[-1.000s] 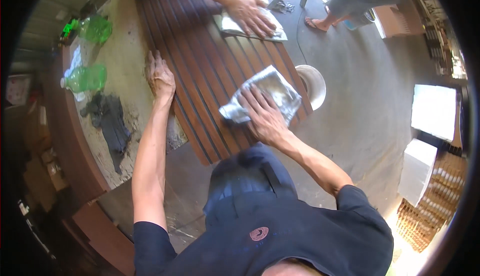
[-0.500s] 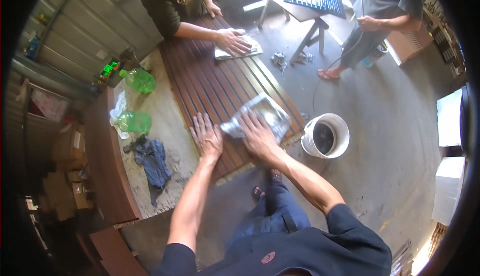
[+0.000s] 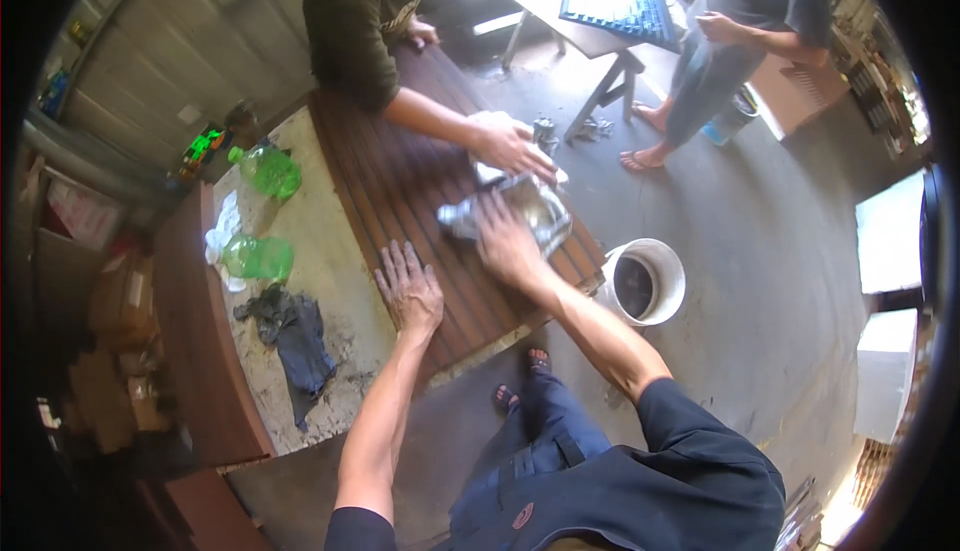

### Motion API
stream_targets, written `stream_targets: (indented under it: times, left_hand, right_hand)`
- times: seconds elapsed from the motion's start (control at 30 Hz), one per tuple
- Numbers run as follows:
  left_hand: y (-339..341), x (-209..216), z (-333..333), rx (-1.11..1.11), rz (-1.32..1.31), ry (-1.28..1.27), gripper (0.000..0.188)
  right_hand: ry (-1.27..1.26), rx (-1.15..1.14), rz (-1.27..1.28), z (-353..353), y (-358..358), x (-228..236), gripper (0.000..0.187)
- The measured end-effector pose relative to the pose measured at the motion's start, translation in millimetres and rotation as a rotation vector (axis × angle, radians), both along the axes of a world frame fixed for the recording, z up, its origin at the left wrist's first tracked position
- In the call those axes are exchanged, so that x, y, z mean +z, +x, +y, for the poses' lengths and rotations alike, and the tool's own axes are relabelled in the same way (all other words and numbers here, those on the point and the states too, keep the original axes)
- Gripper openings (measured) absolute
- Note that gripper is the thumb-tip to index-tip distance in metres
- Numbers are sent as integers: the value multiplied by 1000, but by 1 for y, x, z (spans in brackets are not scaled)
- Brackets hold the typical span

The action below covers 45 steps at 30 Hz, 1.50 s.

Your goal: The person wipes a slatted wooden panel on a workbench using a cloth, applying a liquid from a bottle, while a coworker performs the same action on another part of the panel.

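My right hand [image 3: 507, 242] presses flat on a crumpled grey-white cloth [image 3: 530, 208] that lies on a dark brown slatted wooden panel [image 3: 400, 186]. My left hand [image 3: 409, 289] rests open, fingers spread, on the panel's near left part. Across the panel another person in a dark green top presses a hand [image 3: 510, 146] on a white cloth [image 3: 490, 171] just beyond mine.
A white bucket [image 3: 643, 281] stands on the floor right of the panel. Two green plastic bottles [image 3: 262, 256] and a dark rag [image 3: 297, 338] lie on the stone slab to the left. A second person [image 3: 740, 41] stands by a small table [image 3: 590, 36] at the back.
The view has shifted, so the panel and people sit lower in the picture. My right hand and cloth have moved further along the panel toward the other person's hand. My left hand stays flat.
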State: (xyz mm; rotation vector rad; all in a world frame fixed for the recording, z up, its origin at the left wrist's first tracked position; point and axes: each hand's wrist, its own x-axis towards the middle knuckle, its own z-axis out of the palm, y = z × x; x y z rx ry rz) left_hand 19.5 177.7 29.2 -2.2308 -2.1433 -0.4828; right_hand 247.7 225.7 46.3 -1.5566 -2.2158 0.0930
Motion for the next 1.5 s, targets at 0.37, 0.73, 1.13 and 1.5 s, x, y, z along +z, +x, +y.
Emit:
stream_targets:
  times: [0.37,0.73,1.13,1.5]
  left_hand:
    - [12,-36,2,-30,-102,66,55]
    - [-51,-34,-28,240,-1514,-44,37]
    - [-23,55,-73,49,-390,32,72]
    - [71,-14,12,-4,-82,-27,82]
  right_hand:
    - [15,170,64,-94,-7,-26,61]
    - [-990,189,1661,-120,-45,9,42]
    - [-494,-166,966,-54,5,5,49]
    - [-41,-381,-96,-42,122,-26,66]
